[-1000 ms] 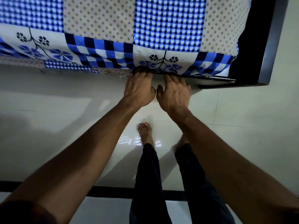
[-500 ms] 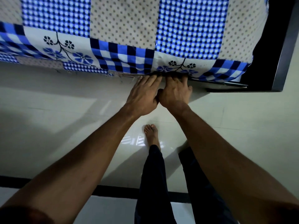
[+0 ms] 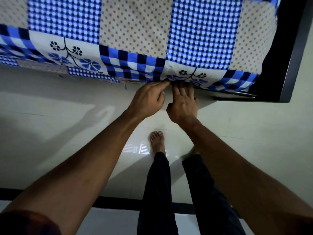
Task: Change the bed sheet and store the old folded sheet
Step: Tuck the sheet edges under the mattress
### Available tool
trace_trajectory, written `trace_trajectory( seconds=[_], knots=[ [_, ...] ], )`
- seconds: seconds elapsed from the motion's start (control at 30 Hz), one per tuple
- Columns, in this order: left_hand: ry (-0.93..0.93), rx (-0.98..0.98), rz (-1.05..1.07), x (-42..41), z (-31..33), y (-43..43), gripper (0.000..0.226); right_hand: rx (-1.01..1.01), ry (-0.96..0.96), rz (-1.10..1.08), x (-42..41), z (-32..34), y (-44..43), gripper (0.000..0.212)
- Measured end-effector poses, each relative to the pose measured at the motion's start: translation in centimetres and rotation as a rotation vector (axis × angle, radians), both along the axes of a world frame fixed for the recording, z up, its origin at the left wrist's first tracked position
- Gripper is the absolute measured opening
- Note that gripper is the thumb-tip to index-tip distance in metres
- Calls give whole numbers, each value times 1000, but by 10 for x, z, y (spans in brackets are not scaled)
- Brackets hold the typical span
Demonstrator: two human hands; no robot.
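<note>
Reaching side by side, both hands meet the sheet's (image 3: pixel 135 31) hanging hem at the bed's (image 3: pixel 294 48) near edge. The left hand (image 3: pixel 149 97) has straight, close fingers, tips touching the cloth — the right hand (image 3: pixel 184 104) is spread, tips hidden beneath the hem.

I see the patchwork bed sheet (image 3: pixel 135 31), with blue checks, grey dots and flowers, draped over the bed's near edge. Left hand (image 3: pixel 147 99) and right hand (image 3: pixel 183 104) sit side by side at its hem, fingers straight, right fingertips hidden beneath the cloth. Dark bed frame (image 3: pixel 294 56) at right. Bare foot (image 3: pixel 157 139) on pale tiled floor (image 3: pixel 50 133).
</note>
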State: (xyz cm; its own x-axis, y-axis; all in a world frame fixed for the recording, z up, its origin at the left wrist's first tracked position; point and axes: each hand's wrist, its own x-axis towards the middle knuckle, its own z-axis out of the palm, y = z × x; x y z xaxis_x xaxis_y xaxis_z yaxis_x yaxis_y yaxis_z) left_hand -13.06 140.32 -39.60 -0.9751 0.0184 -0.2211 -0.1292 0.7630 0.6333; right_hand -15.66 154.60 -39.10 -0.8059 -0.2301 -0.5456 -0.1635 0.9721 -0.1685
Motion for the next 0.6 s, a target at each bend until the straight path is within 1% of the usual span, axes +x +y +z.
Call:
trace_trajectory(
  seconds=[0.07, 0.13, 0.23, 0.27, 0.33, 0.4, 0.43, 0.53, 0.6],
  knots=[
    [21, -35, -1, 14, 1, -6, 53, 21, -25, -42, -1, 1, -11, 84],
    [-19, -123, -32, 22, -4, -10, 62, 50, -50, -93, -4, 3, -20, 86],
    [-126, -315, -160, 20, -9, -11, 77, 103, -80, -109, -14, 13, -27, 78],
    [-149, -347, -179, 18, -9, -11, 79, 103, -90, -104, -17, 15, -27, 72],
    [-116, -347, -147, 14, -5, -9, 71, 101, -115, -99, -23, 19, -27, 63],
    [-37, -317, -48, 10, 1, -7, 58, 130, -142, -74, -26, 21, -28, 63],
    [-21, -312, -18, 9, 4, -5, 56, 144, -160, -64, -26, 22, -30, 65],
    [-67, -350, -33, 6, 7, -2, 62, 123, -207, -103, -29, 26, -34, 65],
    [-165, -386, -50, 2, 6, -2, 72, 95, -245, -126, -31, 30, -34, 61]
  ],
)
